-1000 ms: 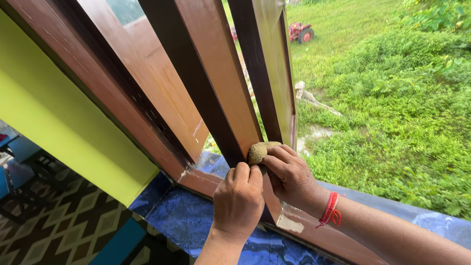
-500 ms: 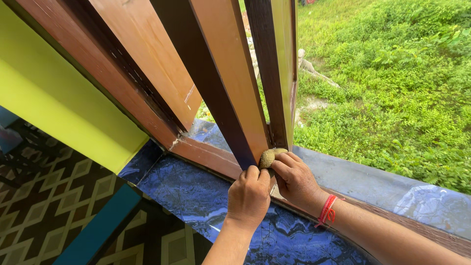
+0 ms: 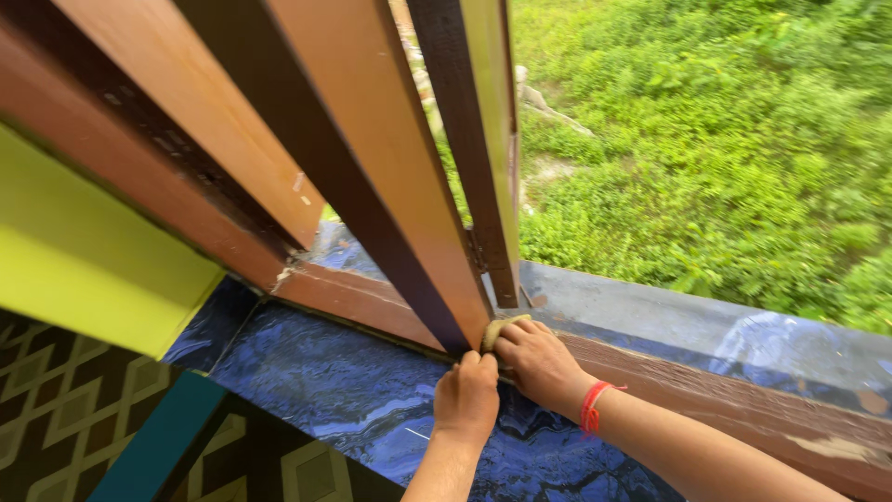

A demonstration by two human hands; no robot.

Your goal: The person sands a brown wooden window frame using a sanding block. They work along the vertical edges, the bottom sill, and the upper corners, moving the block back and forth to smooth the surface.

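Peeking from the right hand (image 3: 537, 361), a crumpled tan pad (image 3: 500, 327)

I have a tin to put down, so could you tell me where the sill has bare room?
The blue sill is bare left of the left hand, up to the yellow wall. The grey ledge outside, beyond the brown rail, is bare too. It is crowded at the foot of the slat, where both hands press a pad, right hand alongside.
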